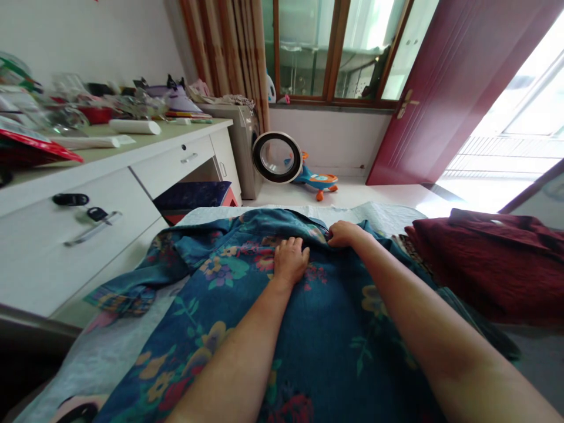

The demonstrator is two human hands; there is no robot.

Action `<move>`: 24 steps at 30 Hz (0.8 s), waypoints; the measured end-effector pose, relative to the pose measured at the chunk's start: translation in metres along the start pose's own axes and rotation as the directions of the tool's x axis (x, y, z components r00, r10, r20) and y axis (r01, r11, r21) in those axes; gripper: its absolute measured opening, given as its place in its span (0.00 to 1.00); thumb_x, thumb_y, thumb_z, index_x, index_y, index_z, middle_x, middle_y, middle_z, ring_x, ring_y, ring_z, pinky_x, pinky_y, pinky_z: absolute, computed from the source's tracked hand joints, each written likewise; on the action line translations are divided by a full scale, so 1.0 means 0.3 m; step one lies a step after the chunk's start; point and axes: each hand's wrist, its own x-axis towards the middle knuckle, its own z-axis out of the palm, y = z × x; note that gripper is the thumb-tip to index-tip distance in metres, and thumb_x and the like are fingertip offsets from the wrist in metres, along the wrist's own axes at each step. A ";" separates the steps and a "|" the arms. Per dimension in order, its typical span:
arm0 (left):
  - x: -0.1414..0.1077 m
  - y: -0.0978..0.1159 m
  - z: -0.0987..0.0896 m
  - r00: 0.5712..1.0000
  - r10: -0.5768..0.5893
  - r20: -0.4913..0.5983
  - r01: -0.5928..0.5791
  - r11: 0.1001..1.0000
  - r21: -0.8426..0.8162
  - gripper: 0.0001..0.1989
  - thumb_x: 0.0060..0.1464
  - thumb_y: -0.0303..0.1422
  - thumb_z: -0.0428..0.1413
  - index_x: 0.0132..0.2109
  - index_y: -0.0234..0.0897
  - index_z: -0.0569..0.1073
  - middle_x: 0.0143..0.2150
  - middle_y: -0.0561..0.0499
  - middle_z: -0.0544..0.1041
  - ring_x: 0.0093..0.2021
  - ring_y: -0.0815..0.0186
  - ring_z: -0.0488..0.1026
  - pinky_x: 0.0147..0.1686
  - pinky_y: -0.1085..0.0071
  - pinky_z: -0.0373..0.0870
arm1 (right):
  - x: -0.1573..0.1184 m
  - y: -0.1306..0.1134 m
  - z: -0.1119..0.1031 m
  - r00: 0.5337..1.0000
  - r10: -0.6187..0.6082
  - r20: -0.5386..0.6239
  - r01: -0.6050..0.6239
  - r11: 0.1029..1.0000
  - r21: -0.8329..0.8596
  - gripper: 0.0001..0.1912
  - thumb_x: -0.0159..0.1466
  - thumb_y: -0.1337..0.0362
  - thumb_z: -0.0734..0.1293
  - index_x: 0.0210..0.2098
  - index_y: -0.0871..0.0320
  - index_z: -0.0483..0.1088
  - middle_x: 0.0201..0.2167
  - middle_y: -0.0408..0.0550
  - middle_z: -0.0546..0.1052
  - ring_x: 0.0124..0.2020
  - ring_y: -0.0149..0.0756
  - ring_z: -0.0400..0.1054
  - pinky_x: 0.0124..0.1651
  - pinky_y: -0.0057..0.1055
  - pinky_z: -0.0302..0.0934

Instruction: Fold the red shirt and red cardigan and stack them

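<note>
A blue floral shirt (321,329) lies spread out in front of me, one sleeve (165,258) stretched to the left. My left hand (291,260) rests on the cloth just below the collar, palm down with the fingers extended. Up at the neckline, my right hand (346,234) has its fingers closed on the shirt's edge. Part of the right sleeve is hidden behind my right forearm. Under the shirt is a pale bed cover (379,212).
Folded dark red cloth (489,264) is piled at the right. A white desk (171,158) with clutter on top runs along the left. Beyond are a washing machine with its round door (277,157) open, a blue-orange ride-on toy (318,179) and a dark red door (436,88).
</note>
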 end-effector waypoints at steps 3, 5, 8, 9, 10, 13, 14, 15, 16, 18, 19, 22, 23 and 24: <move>0.000 -0.005 -0.009 0.999 0.020 0.024 -0.020 1.000 -0.003 0.13 0.62 0.38 0.50 0.50 0.39 0.71 0.49 0.45 0.73 0.50 0.56 0.67 0.50 0.61 0.65 | 0.016 -0.007 -0.006 1.000 0.000 -0.001 0.000 1.000 -0.030 0.17 0.55 0.63 0.69 0.44 0.62 0.78 0.49 0.63 0.76 0.48 0.49 0.71 0.46 0.36 0.64; -0.002 -0.007 -0.012 0.999 0.036 0.033 -0.036 0.999 -0.002 0.12 0.61 0.37 0.52 0.49 0.40 0.71 0.49 0.45 0.72 0.51 0.56 0.67 0.51 0.60 0.64 | 0.025 -0.008 -0.017 1.000 -0.004 -0.001 0.004 1.000 -0.028 0.14 0.56 0.66 0.69 0.41 0.61 0.78 0.44 0.59 0.78 0.44 0.44 0.72 0.44 0.33 0.63; -0.004 -0.005 -0.007 0.999 0.042 0.031 -0.041 0.999 -0.003 0.14 0.60 0.37 0.53 0.51 0.40 0.71 0.51 0.44 0.71 0.52 0.54 0.66 0.52 0.58 0.64 | 0.033 0.004 -0.048 0.996 0.034 -0.078 -0.036 0.999 -0.016 0.12 0.60 0.67 0.66 0.42 0.59 0.77 0.42 0.56 0.78 0.43 0.42 0.71 0.44 0.32 0.62; -0.005 -0.004 -0.003 0.999 0.042 0.028 -0.042 0.999 -0.004 0.15 0.60 0.37 0.53 0.52 0.40 0.71 0.52 0.44 0.71 0.54 0.54 0.66 0.54 0.57 0.64 | 0.037 0.011 -0.059 0.990 0.063 -0.130 -0.066 0.998 -0.018 0.14 0.63 0.67 0.63 0.46 0.59 0.76 0.45 0.58 0.77 0.46 0.44 0.69 0.46 0.34 0.61; -0.007 -0.002 0.001 0.999 0.043 0.022 -0.043 0.999 -0.006 0.16 0.59 0.37 0.53 0.54 0.40 0.70 0.54 0.44 0.71 0.55 0.53 0.65 0.56 0.56 0.62 | 0.042 0.018 -0.068 0.973 0.108 -0.205 -0.113 0.994 -0.014 0.17 0.65 0.67 0.60 0.50 0.60 0.73 0.49 0.60 0.75 0.49 0.47 0.67 0.48 0.38 0.60; -0.010 0.002 0.019 0.999 0.043 0.019 -0.043 0.999 -0.008 0.23 0.59 0.38 0.54 0.61 0.45 0.66 0.64 0.46 0.64 0.65 0.49 0.56 0.63 0.49 0.53 | 0.072 0.036 -0.070 0.810 0.305 -0.501 -0.286 0.951 0.117 0.21 0.68 0.67 0.53 0.56 0.60 0.69 0.55 0.63 0.68 0.55 0.52 0.61 0.52 0.43 0.57; -0.011 0.003 0.025 0.999 0.041 0.036 -0.041 0.999 -0.010 0.25 0.59 0.39 0.54 0.63 0.47 0.64 0.67 0.47 0.61 0.67 0.46 0.52 0.64 0.46 0.50 | 0.086 0.038 -0.059 0.740 0.373 -0.560 -0.315 0.927 0.202 0.21 0.68 0.67 0.53 0.54 0.59 0.70 0.54 0.61 0.68 0.54 0.51 0.62 0.51 0.41 0.58; -0.010 0.002 0.030 0.997 0.038 0.063 -0.038 0.999 -0.012 0.26 0.59 0.40 0.53 0.64 0.49 0.62 0.69 0.48 0.58 0.69 0.44 0.49 0.65 0.43 0.48 | 0.101 0.037 -0.042 0.688 0.436 -0.580 -0.323 0.900 0.293 0.20 0.67 0.67 0.53 0.51 0.57 0.71 0.53 0.59 0.69 0.51 0.49 0.64 0.48 0.39 0.59; -0.008 0.001 0.034 0.995 0.036 0.095 -0.034 0.999 -0.013 0.27 0.60 0.41 0.52 0.65 0.50 0.61 0.71 0.48 0.56 0.70 0.42 0.48 0.64 0.41 0.47 | 0.117 0.033 -0.022 0.665 0.488 -0.565 -0.318 0.870 0.378 0.19 0.66 0.67 0.54 0.49 0.56 0.73 0.51 0.57 0.69 0.47 0.47 0.65 0.45 0.37 0.59; -0.002 -0.004 0.040 0.989 0.035 0.147 -0.034 0.999 -0.013 0.27 0.61 0.43 0.50 0.66 0.51 0.61 0.71 0.48 0.55 0.70 0.40 0.48 0.64 0.38 0.46 | 0.145 0.018 0.027 0.671 0.552 -0.494 -0.297 0.812 0.503 0.20 0.64 0.68 0.54 0.46 0.55 0.74 0.48 0.55 0.71 0.42 0.43 0.67 0.43 0.35 0.60; 0.001 -0.006 0.042 0.986 0.036 0.160 -0.035 0.999 -0.010 0.26 0.61 0.43 0.49 0.66 0.52 0.61 0.72 0.48 0.55 0.70 0.39 0.48 0.64 0.38 0.46 | 0.155 0.009 0.052 0.670 0.573 -0.473 -0.284 0.786 0.550 0.20 0.63 0.68 0.54 0.46 0.55 0.74 0.47 0.55 0.71 0.41 0.42 0.67 0.43 0.35 0.60; 0.008 -0.009 0.046 0.983 0.027 0.182 -0.027 1.000 -0.003 0.26 0.61 0.44 0.48 0.66 0.53 0.61 0.72 0.48 0.54 0.70 0.39 0.47 0.64 0.38 0.44 | 0.167 -0.018 0.116 0.659 0.597 -0.459 -0.240 0.744 0.623 0.21 0.62 0.70 0.54 0.48 0.58 0.73 0.46 0.56 0.73 0.43 0.43 0.67 0.46 0.34 0.59; 0.008 -0.008 0.047 0.982 0.021 0.189 -0.021 1.000 -0.005 0.26 0.61 0.45 0.48 0.66 0.53 0.61 0.72 0.48 0.53 0.70 0.39 0.46 0.64 0.38 0.44 | 0.166 -0.023 0.132 0.665 0.595 -0.451 -0.233 0.740 0.631 0.21 0.63 0.69 0.54 0.49 0.58 0.73 0.46 0.56 0.73 0.43 0.43 0.67 0.46 0.34 0.59; 0.006 -0.006 0.049 0.980 0.017 0.196 -0.016 1.000 -0.008 0.27 0.61 0.45 0.48 0.66 0.53 0.61 0.72 0.48 0.53 0.71 0.39 0.46 0.64 0.38 0.43 | 0.163 -0.026 0.143 0.675 0.591 -0.441 -0.232 0.737 0.635 0.21 0.63 0.69 0.54 0.50 0.59 0.72 0.47 0.56 0.73 0.44 0.44 0.68 0.46 0.35 0.59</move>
